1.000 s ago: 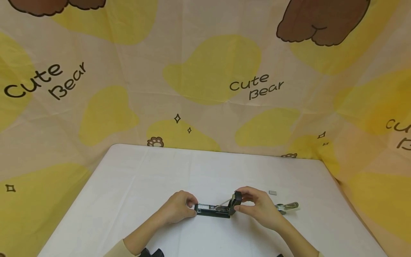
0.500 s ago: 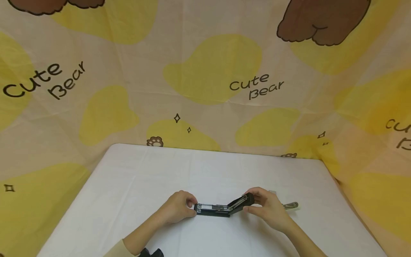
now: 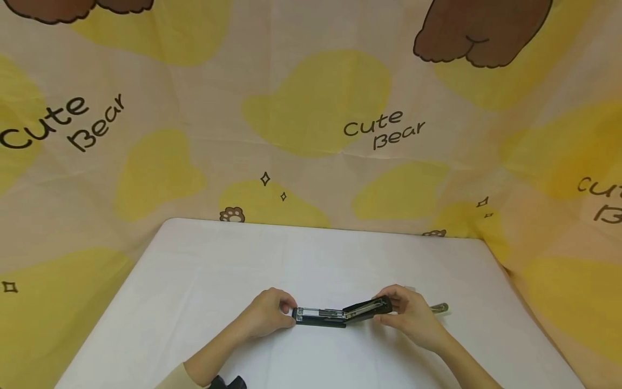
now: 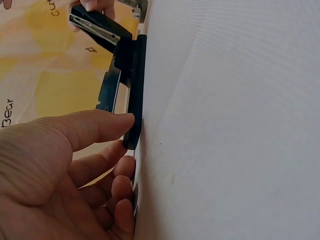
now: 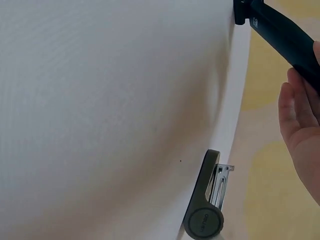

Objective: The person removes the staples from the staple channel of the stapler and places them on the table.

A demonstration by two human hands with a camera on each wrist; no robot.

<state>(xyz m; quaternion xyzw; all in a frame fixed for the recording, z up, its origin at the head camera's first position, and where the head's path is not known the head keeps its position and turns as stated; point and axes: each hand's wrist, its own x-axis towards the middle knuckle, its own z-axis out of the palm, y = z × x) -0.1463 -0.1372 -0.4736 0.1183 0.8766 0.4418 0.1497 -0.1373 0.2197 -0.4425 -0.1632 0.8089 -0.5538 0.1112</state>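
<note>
A black stapler (image 3: 320, 317) lies on the table with its top lever swung far back to the right, its metal staple magazine exposed. My left hand (image 3: 269, 313) pinches the left end of its base between thumb and index finger; in the left wrist view the other fingers of that hand (image 4: 45, 165) curl beside the base. With the right hand (image 3: 410, 316) I hold the raised end of the top lever (image 3: 374, 307), thumb below and fingers above. The right wrist view shows the lever (image 5: 285, 35) and part of the right hand (image 5: 307, 130) under it.
Right of the stapler lies a small dark green tool (image 5: 204, 220) with a round end and a metal bracket, partly behind the right hand in the head view. A small grey strip (image 3: 410, 288) is mostly hidden there too. A patterned cloth (image 3: 311, 108) hangs behind the white table (image 3: 243, 259).
The stapler's top lever has swung from nearly upright down to the right, and my right hand has moved right with it. The left hand stays on the base.
</note>
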